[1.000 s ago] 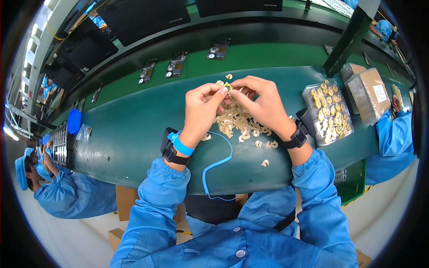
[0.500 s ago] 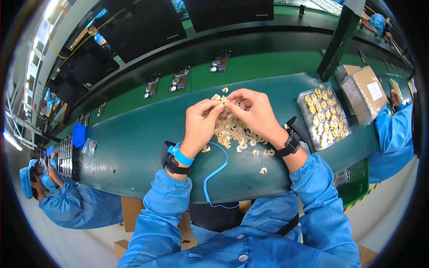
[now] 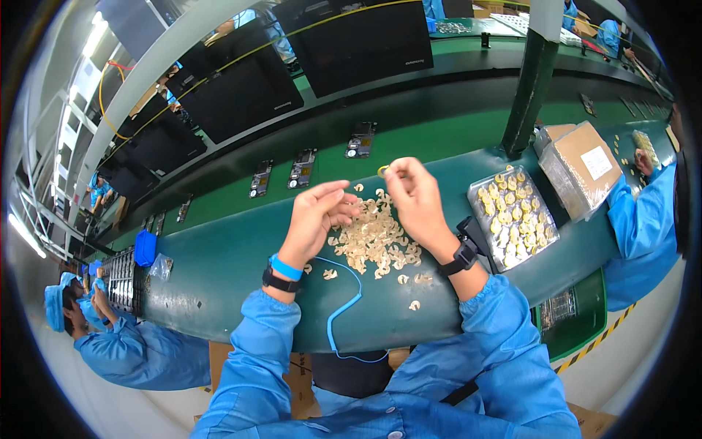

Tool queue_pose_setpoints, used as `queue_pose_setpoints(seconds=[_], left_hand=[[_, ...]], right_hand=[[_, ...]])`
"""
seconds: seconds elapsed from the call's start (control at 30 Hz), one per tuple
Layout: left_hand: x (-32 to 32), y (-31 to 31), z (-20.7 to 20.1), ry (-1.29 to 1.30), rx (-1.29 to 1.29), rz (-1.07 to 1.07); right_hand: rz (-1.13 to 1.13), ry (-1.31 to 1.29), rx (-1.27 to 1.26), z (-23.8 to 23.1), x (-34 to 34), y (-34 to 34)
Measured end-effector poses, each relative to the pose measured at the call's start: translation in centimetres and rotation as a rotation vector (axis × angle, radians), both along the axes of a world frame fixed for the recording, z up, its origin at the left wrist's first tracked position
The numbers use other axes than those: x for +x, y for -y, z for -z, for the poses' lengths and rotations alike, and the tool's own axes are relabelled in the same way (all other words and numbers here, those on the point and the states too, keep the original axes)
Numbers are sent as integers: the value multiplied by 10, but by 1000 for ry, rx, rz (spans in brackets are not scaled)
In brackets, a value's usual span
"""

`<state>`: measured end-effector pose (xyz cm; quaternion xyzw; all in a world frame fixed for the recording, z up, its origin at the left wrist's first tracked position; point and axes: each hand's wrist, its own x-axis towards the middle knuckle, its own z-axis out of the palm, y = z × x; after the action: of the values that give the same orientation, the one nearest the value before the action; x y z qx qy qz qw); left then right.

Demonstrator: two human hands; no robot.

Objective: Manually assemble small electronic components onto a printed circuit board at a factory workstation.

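The right hand (image 3: 415, 203) is raised over the far edge of a heap of pale notched pieces (image 3: 374, 238), its thumb and fingers pinching a small yellow ring (image 3: 382, 171); whether a pale piece is joined to that ring is too small to tell. The left hand (image 3: 316, 218) hangs at the left side of the heap, its fingers loosely curled and parted from the thumb, with nothing seen in them.

The heap lies on the green worktop (image 3: 227, 267) in front of the person, with a few strays (image 3: 414, 305) apart from it toward the near edge. To the right of the right wrist, a clear tray (image 3: 550, 235) holds many small pieces showing yellow (image 3: 503, 218), spread over most of its floor.

As a judgement, the work looks partway along: the yellow pieces in the tray seem to be the finished share, the one in the right hand is in progress, and the large loose heap, which shows no yellow, seems to be what is left. No exact share can be read, since pieces overlap both in the heap and in the tray
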<state>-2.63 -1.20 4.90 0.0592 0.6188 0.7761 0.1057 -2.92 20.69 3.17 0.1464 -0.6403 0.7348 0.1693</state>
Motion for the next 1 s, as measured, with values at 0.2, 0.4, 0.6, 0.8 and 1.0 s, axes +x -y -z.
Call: queue_pose_setpoints(seconds=[0.2,0.4,0.6,0.8,1.0], left_hand=[[-82,-10,19,-530,-868,-476],[-123,-54,36,-569,-1347,-515],[-141,-65,33,-428,-1312,-452],[-150,-40,24,122,-207,-252],[-71,23,3,283,137,-43]], right_hand=[[135,35,118,15,-3,7],[114,-11,233,25,6,12],[104,31,242,17,6,13],[94,33,159,20,1,13],[59,30,23,14,4,12]])
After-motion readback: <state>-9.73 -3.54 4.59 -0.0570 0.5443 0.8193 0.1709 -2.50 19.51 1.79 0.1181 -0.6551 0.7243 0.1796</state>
